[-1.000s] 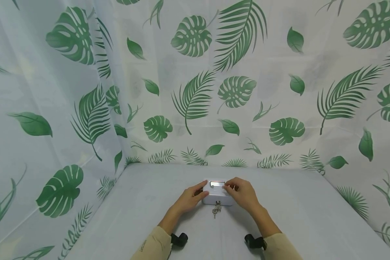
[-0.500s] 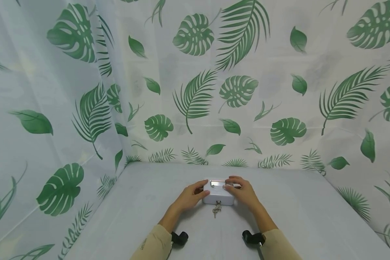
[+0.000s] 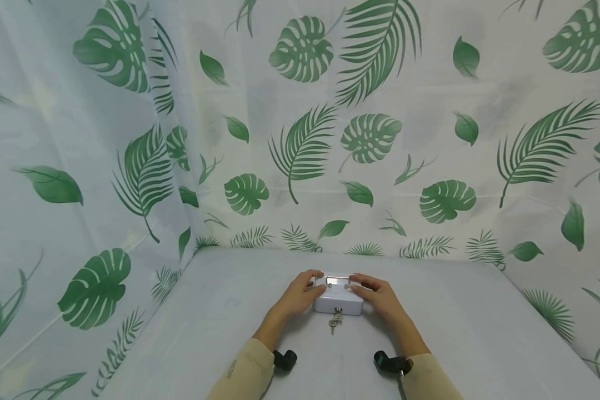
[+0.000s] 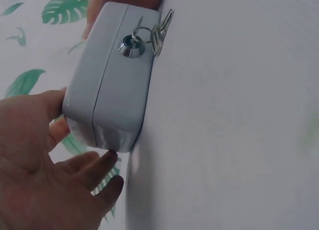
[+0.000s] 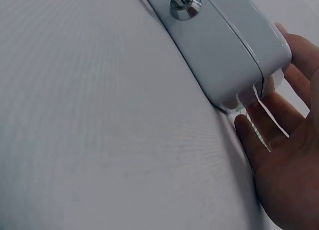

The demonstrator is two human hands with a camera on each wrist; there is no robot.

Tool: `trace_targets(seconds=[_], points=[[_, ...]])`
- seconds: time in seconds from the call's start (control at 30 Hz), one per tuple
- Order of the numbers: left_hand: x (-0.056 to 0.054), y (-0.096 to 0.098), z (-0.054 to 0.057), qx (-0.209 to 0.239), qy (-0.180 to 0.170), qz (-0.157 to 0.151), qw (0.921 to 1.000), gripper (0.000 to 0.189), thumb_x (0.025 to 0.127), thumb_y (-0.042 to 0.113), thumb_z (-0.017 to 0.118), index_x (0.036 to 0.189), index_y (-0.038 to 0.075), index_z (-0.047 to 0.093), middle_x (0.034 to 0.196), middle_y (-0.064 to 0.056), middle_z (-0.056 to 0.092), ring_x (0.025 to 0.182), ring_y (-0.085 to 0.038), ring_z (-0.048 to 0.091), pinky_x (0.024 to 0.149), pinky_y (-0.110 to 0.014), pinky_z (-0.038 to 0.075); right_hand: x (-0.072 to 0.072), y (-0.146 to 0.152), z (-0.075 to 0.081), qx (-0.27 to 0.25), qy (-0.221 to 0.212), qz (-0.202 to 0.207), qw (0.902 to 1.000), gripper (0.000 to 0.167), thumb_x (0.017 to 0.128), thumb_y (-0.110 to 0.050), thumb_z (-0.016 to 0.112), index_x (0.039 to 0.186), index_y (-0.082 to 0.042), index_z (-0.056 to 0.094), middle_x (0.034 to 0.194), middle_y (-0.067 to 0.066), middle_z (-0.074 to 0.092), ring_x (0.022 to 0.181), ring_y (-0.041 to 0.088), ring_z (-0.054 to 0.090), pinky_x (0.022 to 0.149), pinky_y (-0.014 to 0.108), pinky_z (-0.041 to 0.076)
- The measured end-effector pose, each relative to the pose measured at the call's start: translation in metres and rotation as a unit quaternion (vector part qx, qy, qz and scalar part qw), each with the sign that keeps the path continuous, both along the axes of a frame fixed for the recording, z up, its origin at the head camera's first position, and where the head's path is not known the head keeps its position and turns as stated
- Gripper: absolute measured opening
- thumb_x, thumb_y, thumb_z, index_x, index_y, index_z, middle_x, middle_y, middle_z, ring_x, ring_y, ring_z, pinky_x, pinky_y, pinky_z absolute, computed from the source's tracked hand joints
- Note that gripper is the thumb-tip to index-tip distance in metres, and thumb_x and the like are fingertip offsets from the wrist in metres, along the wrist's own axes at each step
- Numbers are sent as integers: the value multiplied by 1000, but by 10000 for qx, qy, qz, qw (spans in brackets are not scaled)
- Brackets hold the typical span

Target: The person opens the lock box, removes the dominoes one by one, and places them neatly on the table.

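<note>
A small pale grey metal cash box (image 3: 338,304) stands on the covered table with its lid down. On its lid is a silver handle (image 3: 338,280). Keys (image 4: 158,38) on a ring hang from the round front lock (image 4: 131,47). My left hand (image 3: 298,294) holds the left end, thumb on the lid edge and fingertips against the side in the left wrist view (image 4: 35,160). At the other end my right hand (image 3: 382,297) grips likewise, its thumb over the lid and its fingers beside the end wall (image 5: 269,73).
A white cloth (image 3: 205,333) covers the table. Behind and to the left hang white curtains (image 3: 290,216) printed with green leaves. Black wrist cameras (image 3: 392,364) sit at both cuffs, close above the cloth.
My right fingers have left the handle's right side and spread to the box's right end. My left hand has shifted up and slightly onto the lid. The box stays in place.
</note>
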State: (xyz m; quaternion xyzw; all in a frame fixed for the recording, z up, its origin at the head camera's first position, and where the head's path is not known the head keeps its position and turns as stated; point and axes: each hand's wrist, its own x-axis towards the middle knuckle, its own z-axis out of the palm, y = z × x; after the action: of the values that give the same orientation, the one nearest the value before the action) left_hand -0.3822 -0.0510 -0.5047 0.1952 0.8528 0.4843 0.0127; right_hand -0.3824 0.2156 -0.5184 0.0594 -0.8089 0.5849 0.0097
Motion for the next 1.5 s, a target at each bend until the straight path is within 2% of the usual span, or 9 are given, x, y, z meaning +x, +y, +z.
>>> trace_targets(seconds=[0.17,0.3,0.47,0.6,0.73,0.83,1.07,1.5], points=[[-4,2,-5,153,-122,-108,9997,46,107,40,58,149,23,55,158,-8,52,146,-38,49,119,-58,40,0,3,-5,-182,-11,194,9996,50,95,-36,76,140,-16,67,160,9,50,156,35,34,129,60,20],[-6,-5,-11,519,-219,-314,9979,53,105,41,62,153,22,53,160,-6,50,150,-35,45,123,-54,37,2,5,-6,-185,128,444,9988,50,97,-33,75,142,-16,65,162,9,47,157,36,31,129,62,16],[-8,-15,-12,813,-300,-536,9948,60,101,41,68,155,21,51,161,-7,48,150,-32,45,124,-50,37,1,7,-5,-112,273,823,9962,54,97,-31,75,146,-15,61,166,10,42,158,37,28,129,60,18],[-10,-19,-11,861,-441,-677,9930,66,98,39,73,157,22,49,163,-6,46,150,-32,45,124,-49,37,0,11,-3,-11,229,1119,9935,63,93,-27,79,151,-17,55,170,8,35,160,34,24,129,55,21],[-10,-21,-11,940,-664,-809,9901,77,92,32,82,159,23,45,166,-4,42,154,-32,39,126,-47,33,1,18,-1,58,196,1529,9880,79,88,-18,83,158,-18,46,174,11,23,160,38,22,128,56,21],[-11,-21,-12,1018,-753,-907,9878,84,88,25,86,160,24,44,168,-3,38,156,-33,34,128,-48,29,2,20,-1,79,246,1727,9846,84,87,-15,84,160,-17,43,174,14,19,159,43,20,127,59,19],[-14,-22,-16,1102,-782,-981,9860,87,85,17,87,160,25,44,168,0,37,157,-33,32,129,-48,26,2,20,-3,46,299,1692,9851,79,88,-17,83,158,-16,45,173,14,22,159,45,19,127,62,17],[-11,-18,-16,1101,-835,-926,9861,84,86,18,86,159,28,44,168,0,37,157,-35,32,129,-51,26,7,19,-1,-26,61,1459,9893,78,88,-15,82,158,-16,46,173,11,25,158,46,20,127,65,16]])
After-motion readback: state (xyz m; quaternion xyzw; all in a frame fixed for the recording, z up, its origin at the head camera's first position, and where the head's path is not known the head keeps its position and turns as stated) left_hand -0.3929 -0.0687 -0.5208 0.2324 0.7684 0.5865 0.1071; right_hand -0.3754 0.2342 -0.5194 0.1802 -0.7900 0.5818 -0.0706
